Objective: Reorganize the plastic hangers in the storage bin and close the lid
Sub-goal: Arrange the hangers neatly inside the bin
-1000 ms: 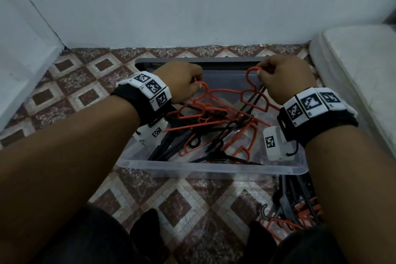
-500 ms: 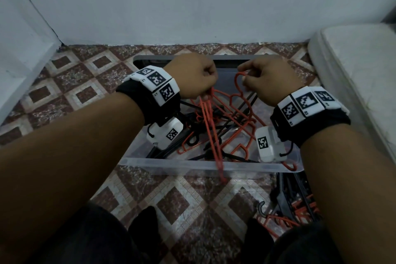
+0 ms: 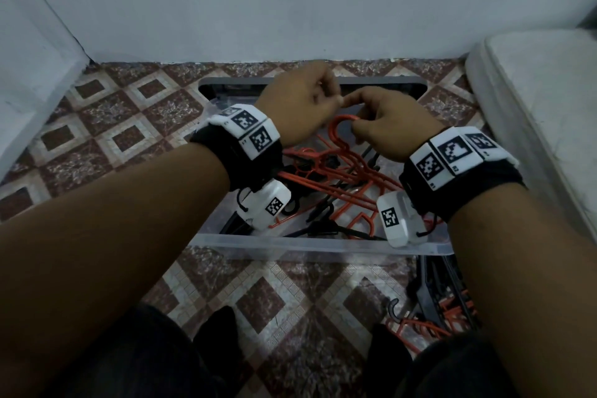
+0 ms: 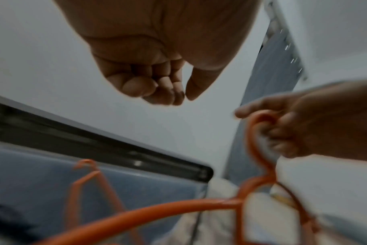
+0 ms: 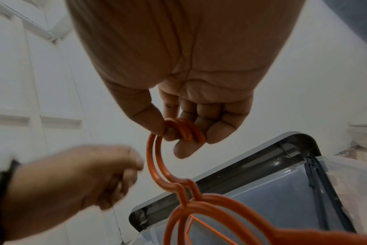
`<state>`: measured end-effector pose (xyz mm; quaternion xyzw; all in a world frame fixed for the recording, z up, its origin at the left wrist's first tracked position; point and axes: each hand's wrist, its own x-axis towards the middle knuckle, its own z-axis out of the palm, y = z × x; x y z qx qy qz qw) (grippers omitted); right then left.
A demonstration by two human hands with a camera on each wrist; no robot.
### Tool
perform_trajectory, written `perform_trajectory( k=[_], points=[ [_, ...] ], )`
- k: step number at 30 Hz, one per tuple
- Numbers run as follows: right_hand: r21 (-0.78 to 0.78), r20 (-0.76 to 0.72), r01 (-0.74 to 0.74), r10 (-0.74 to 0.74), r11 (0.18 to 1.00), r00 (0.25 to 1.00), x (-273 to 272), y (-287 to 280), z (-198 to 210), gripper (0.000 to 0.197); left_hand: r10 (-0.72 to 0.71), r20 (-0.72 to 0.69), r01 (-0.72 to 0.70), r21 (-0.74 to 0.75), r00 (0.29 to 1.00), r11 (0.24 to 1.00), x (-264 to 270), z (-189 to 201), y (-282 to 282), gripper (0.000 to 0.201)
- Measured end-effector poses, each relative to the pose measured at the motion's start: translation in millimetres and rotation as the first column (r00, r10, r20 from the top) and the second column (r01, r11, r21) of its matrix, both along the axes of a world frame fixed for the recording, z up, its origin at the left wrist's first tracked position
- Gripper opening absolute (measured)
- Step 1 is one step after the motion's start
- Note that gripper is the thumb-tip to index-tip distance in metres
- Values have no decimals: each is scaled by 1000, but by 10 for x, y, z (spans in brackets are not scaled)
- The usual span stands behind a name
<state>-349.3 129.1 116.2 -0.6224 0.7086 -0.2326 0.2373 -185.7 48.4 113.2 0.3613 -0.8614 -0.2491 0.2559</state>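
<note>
A clear plastic bin (image 3: 316,244) stands on the tiled floor with a tangle of orange and black hangers (image 3: 326,194) inside. Its grey lid (image 3: 310,81) lies behind it by the wall, also seen as the grey lid (image 5: 230,179). My right hand (image 3: 384,128) pinches the hooks of two orange hangers (image 5: 185,131) above the bin, and their bodies hang down into it. The same hook (image 4: 260,122) shows in the left wrist view. My left hand (image 3: 300,100) is just left of it, fingers (image 4: 157,87) curled, holding nothing.
A second heap of black and orange hangers (image 3: 442,307) lies on the floor outside the bin's near right corner. A white mattress (image 3: 533,100) borders the right side, a white wall the back, a white panel (image 3: 29,68) the left. My dark-trousered knees are at the bottom.
Both hands rose and came together over the bin. The orange hanger my left hand held now hangs with the other from my right hand, and the left hand has let go.
</note>
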Motion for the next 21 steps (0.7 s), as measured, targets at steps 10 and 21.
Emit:
perform_trajectory(
  k=[10, 21],
  points=[
    [-4, -19, 71, -71, 997, 997, -132, -36, -88, 37, 165, 804, -162, -87, 572, 983, 589, -1041, -833, 66],
    [-85, -69, 219, -225, 972, 972, -265, -153, -213, 28, 105, 901, -200, -21, 422, 980, 702, -1428, -878, 72]
  ],
)
